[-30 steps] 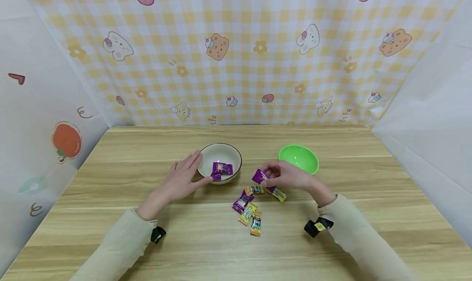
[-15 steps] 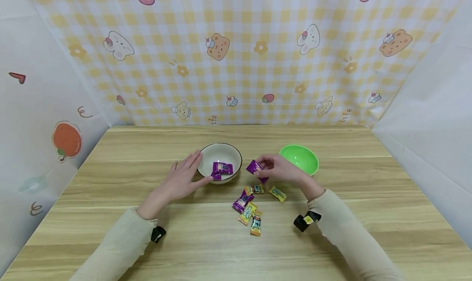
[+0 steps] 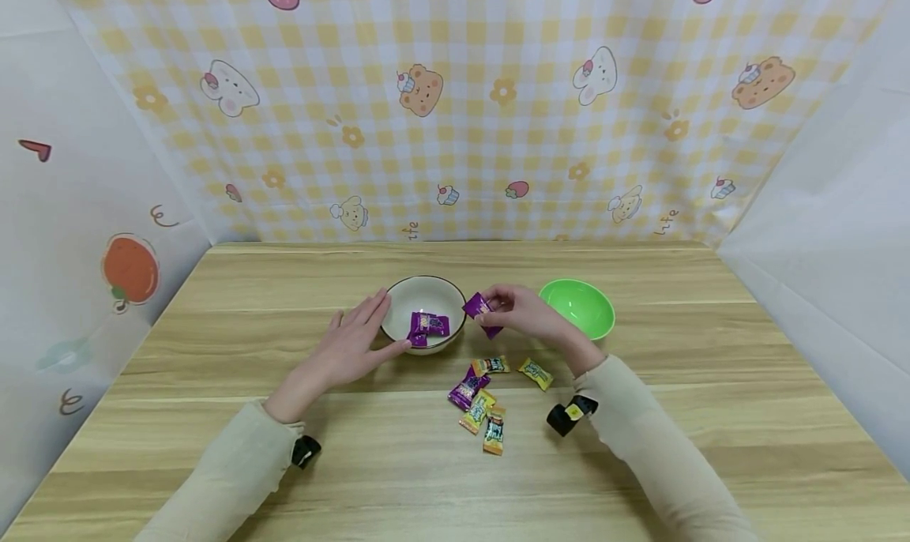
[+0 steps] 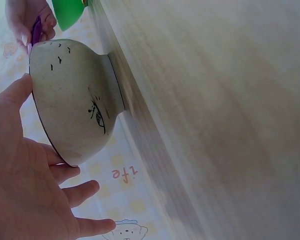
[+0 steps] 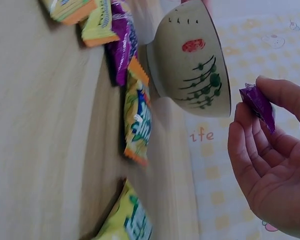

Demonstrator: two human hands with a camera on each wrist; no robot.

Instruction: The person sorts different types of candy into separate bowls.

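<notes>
My right hand (image 3: 526, 311) pinches a purple-wrapped candy (image 3: 483, 314) between thumb and fingertips, close to the right rim of the white bowl (image 3: 421, 295). In the right wrist view the candy (image 5: 258, 106) is at about the height of the bowl's brown rim. Several purple candies (image 3: 430, 325) lie inside that bowl. With straight, spread fingers, my left hand (image 3: 350, 344) touches the bowl's left rim; the left wrist view shows thumb and fingertips against its painted outer wall (image 4: 72, 95).
A green bowl (image 3: 579, 306) stands behind my right wrist. In front of the white bowl lie another purple candy (image 3: 468, 389) and several yellow and orange candies, including a yellow one (image 3: 535, 374) to the right. A patterned cloth (image 3: 469, 131) hangs behind the wooden table (image 3: 398, 471).
My right hand has carried the purple candy leftward and away from me, from above the loose candies to the white bowl's rim. The left hand has stayed still at the bowl.
</notes>
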